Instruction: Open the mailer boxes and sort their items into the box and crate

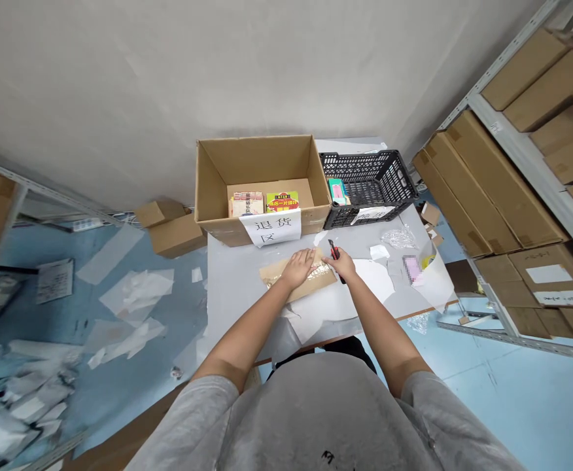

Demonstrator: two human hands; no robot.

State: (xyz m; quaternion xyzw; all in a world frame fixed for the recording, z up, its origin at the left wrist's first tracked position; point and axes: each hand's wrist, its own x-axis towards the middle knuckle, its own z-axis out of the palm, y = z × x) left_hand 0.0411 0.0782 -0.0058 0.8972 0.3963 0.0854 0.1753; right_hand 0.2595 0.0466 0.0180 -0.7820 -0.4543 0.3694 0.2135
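Note:
A brown paper packet (pixel 311 286) with shiny clear tape on it lies on the grey table (pixel 232 288). My left hand (pixel 298 267) rests flat on top of it, fingers stretched toward the far edge. My right hand (pixel 344 264) is closed round a red and black box cutter (pixel 334 251), just off the packet's right end. Whether its blade is out is too small to tell. White paper (pixel 372 278) lies beneath and to the right of the packet.
Behind the packet stand a cardboard box (pixel 261 160) holding small boxes and a black plastic crate (pixel 365 176). Bubble wrap (pixel 399 237) and a pink item (pixel 413 268) lie at the table's right. Shelves of cartons (pixel 492 183) flank the right side; paper scraps (pixel 137 288) litter the floor.

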